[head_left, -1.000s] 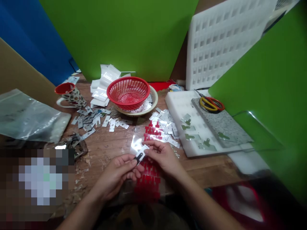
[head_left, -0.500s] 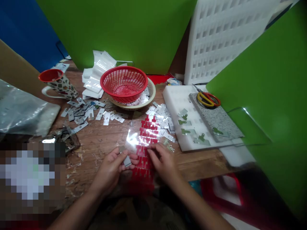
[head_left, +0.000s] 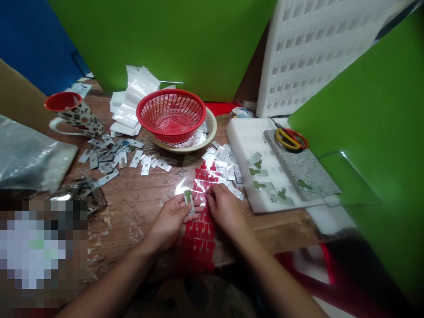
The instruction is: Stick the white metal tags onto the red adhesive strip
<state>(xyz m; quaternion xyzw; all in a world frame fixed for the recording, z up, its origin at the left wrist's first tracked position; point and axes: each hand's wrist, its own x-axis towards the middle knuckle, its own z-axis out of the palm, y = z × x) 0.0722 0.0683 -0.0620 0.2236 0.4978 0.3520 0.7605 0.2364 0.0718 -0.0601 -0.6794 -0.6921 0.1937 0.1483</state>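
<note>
My left hand [head_left: 172,216] pinches a small shiny metal plate [head_left: 188,197] between thumb and fingers, just above the wooden table [head_left: 139,207]. Under both hands lies a clear sheet of red T-shaped stickers [head_left: 199,232], running from the table's front edge toward the middle. My right hand [head_left: 225,207] rests on that sheet with its fingertips pressed on the red stickers near the metal plate; whether it grips one I cannot tell.
A red basket [head_left: 171,115] sits in a beige bowl. Loose metal plates [head_left: 112,157] are scattered left and right of it. A patterned mug [head_left: 74,117], plastic bags [head_left: 29,154], white foam tray [head_left: 251,145], stone slab [head_left: 301,165] and scissors [head_left: 291,138] surround the work spot.
Both hands came down from holding a plate together in the air. The left hand kept the plate and the right hand moved onto the red sticker sheet.
</note>
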